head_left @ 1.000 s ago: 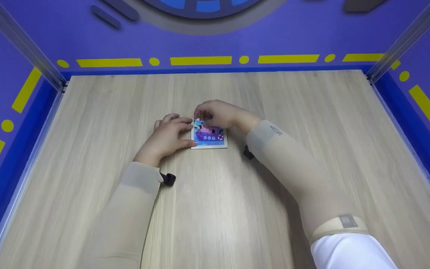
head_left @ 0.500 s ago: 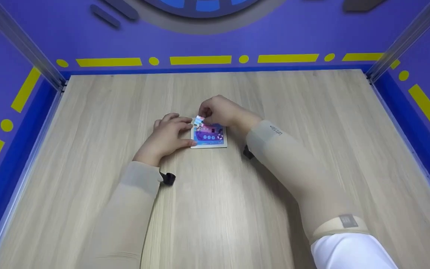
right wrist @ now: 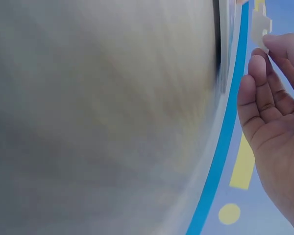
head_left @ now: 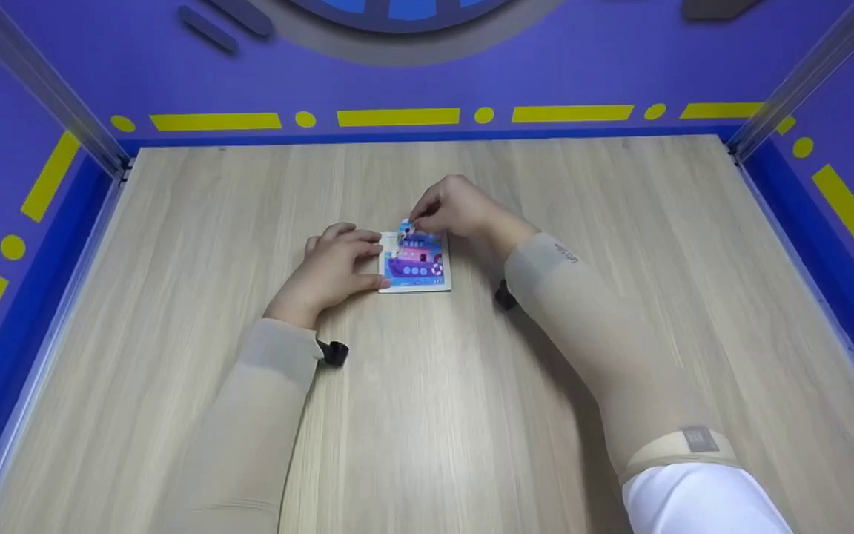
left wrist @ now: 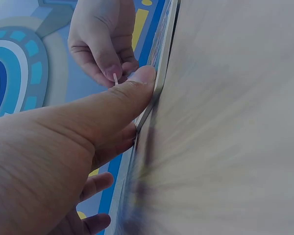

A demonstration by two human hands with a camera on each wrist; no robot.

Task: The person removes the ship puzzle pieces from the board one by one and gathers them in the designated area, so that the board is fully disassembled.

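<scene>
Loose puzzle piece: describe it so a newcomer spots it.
On the wooden tabletop sits a square purple-and-pink ship jigsaw. By its far edge, the right hand pinches a small, partly light-blue puzzle piece, the only one held above the jigsaw.

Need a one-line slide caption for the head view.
Right hand pinches a small piece near the far edge of a ship-picture puzzle; left hand touches its left edge.
</scene>
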